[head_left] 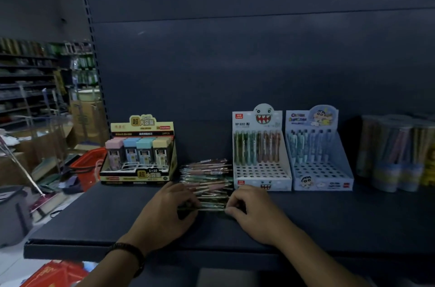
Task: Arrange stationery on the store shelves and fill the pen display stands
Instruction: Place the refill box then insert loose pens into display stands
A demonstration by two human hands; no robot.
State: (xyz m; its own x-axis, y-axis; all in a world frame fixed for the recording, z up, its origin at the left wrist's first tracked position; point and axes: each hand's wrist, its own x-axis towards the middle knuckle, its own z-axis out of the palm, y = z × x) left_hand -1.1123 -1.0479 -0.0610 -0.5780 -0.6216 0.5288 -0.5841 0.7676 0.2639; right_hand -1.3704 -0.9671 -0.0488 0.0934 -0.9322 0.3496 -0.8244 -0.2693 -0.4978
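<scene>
Care means lifting only the front few, level, as left hand point(174, 206) and right hand point(250, 212) each pinch an end of one loose pile of clear-sleeved pastel pens point(207, 176) on the dark shelf point(353, 216), between one yellow refill box point(138, 157) and two part-filled stands: white monster-faced stand point(261, 169), pale-blue cartoon stand point(321, 170).

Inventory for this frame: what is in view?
shelf: one, dark blue, foreground.
loose pens: pile, pastel, shelf centre.
monster pen stand: one, white, right of pile, back row filled.
cartoon pen stand: one, pale blue, further right.
lead refill box: one, yellow-black, left of pile.
clear tubs: several, far right.
red basket: one, beyond shelf's left end.
left hand: one, grips pile's front pens.
right hand: one, grips same pens' other end.
</scene>
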